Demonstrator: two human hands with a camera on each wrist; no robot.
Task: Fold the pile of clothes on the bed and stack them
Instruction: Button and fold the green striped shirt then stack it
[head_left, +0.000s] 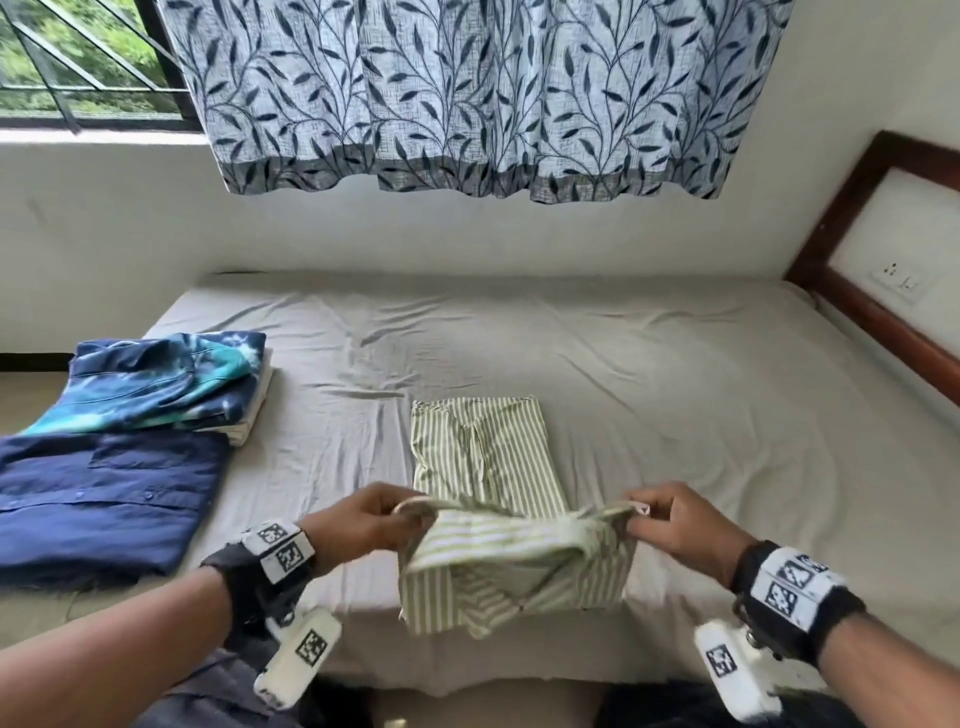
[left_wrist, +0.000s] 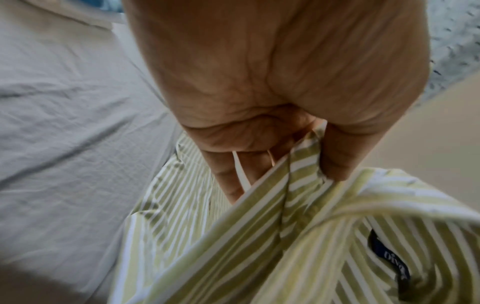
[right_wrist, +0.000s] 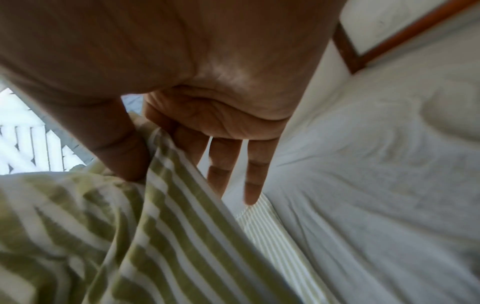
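Pinching both hands' fingers (left_wrist: 226, 181) hold green-and-white striped shirt (head_left: 488, 457), half-folded, lengthwise on bed.

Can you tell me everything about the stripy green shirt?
The striped shirt has thin green and white stripes and looks like light woven cloth. It lies partly folded into a narrow strip on the grey bed sheet. Its near end is lifted: the left hand and right hand each pinch a corner. A dark label shows inside the collar.
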